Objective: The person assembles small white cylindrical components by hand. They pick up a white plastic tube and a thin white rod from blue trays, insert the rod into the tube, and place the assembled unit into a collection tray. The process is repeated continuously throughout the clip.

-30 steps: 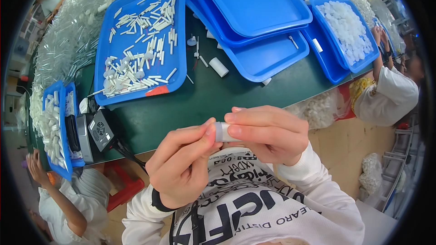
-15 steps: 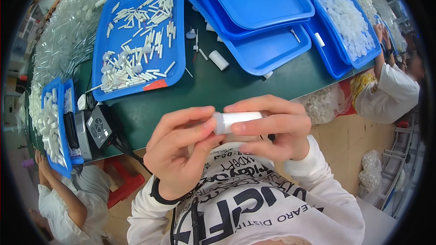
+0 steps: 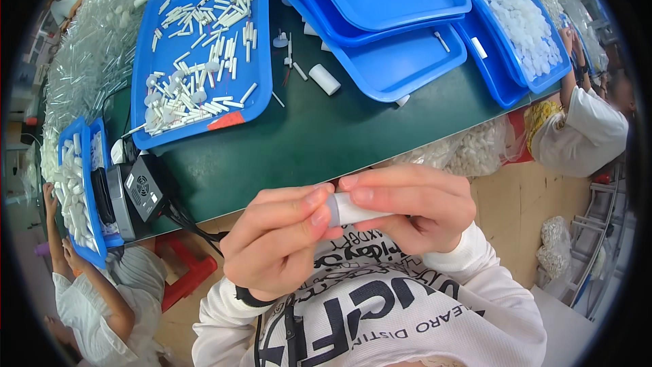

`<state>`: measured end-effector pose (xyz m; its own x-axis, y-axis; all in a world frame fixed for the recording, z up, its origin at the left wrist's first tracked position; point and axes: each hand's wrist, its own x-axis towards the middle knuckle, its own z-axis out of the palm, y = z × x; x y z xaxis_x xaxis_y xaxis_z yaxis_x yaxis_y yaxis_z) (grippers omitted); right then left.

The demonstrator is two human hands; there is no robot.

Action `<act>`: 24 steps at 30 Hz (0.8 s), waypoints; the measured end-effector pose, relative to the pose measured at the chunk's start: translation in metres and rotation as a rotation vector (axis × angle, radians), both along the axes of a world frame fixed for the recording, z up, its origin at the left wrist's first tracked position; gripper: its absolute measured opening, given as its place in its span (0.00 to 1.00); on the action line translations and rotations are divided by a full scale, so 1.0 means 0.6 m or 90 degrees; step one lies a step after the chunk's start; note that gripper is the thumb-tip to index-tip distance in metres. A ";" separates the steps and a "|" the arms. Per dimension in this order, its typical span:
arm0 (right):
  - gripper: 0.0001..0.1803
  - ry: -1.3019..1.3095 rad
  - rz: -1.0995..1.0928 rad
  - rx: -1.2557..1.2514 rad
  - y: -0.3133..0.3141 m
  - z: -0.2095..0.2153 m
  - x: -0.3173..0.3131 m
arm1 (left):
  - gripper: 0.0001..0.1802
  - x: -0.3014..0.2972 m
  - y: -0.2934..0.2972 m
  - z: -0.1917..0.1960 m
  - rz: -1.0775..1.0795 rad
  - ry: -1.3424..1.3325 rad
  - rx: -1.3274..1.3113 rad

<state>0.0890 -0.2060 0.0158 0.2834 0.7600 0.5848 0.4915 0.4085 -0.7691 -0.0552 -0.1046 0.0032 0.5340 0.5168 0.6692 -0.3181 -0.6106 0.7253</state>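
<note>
Your left hand (image 3: 277, 236) pinches the grey end (image 3: 333, 211) of a white cylinder (image 3: 356, 213); your right hand (image 3: 422, 208) grips its body; at six o'clock, black lettering (image 3: 334, 331) crosses your white top (image 3: 489, 302).

Black lettering (image 3: 336, 329) on shirt (image 3: 502, 306), label (image 3: 151, 198) on box (image 3: 146, 183)

Right hand (image 3: 422, 205) more closed on white cylinder (image 3: 352, 213) than half-second ago.
</note>
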 end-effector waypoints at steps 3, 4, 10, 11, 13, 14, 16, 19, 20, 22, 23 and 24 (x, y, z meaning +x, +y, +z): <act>0.17 -0.045 0.010 0.015 0.000 -0.001 0.002 | 0.18 -0.003 -0.003 -0.003 -0.002 -0.006 0.008; 0.17 -0.059 0.014 0.017 0.002 0.000 0.003 | 0.18 -0.002 -0.003 -0.004 0.003 -0.008 0.008; 0.17 -0.122 0.033 -0.007 0.001 0.009 0.009 | 0.17 -0.004 -0.003 -0.013 0.027 0.008 0.025; 0.17 -0.136 0.034 0.008 0.003 0.005 0.012 | 0.17 -0.004 -0.003 -0.017 0.027 0.008 0.027; 0.17 -0.126 0.028 0.018 0.002 -0.002 0.013 | 0.16 -0.003 0.001 -0.016 0.011 0.020 0.025; 0.17 -0.101 0.023 0.013 0.002 -0.005 0.012 | 0.16 0.001 0.006 -0.011 -0.003 0.033 0.020; 0.18 -0.072 0.018 0.005 0.000 -0.009 0.012 | 0.15 0.000 0.011 -0.005 -0.017 0.062 -0.020; 0.18 -0.057 0.022 0.012 -0.001 -0.013 0.012 | 0.15 -0.006 0.008 0.000 -0.002 0.096 -0.145; 0.18 -0.050 0.023 0.021 0.000 -0.018 0.010 | 0.14 -0.006 0.010 0.002 -0.014 0.092 -0.133; 0.17 -0.057 0.022 0.040 -0.002 -0.022 0.008 | 0.13 -0.005 0.013 0.003 -0.039 0.085 -0.110; 0.17 -0.071 0.022 0.051 -0.002 -0.023 0.009 | 0.13 -0.006 0.012 0.003 -0.041 0.078 -0.101; 0.16 -0.086 0.021 0.062 -0.002 -0.023 0.010 | 0.12 -0.006 0.010 0.001 -0.044 0.071 -0.092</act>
<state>0.0951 -0.2073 0.0019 0.1729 0.7054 0.6874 0.5728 0.4958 -0.6528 -0.0591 -0.0984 0.0040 0.6378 0.5632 0.5253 -0.2686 -0.4766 0.8371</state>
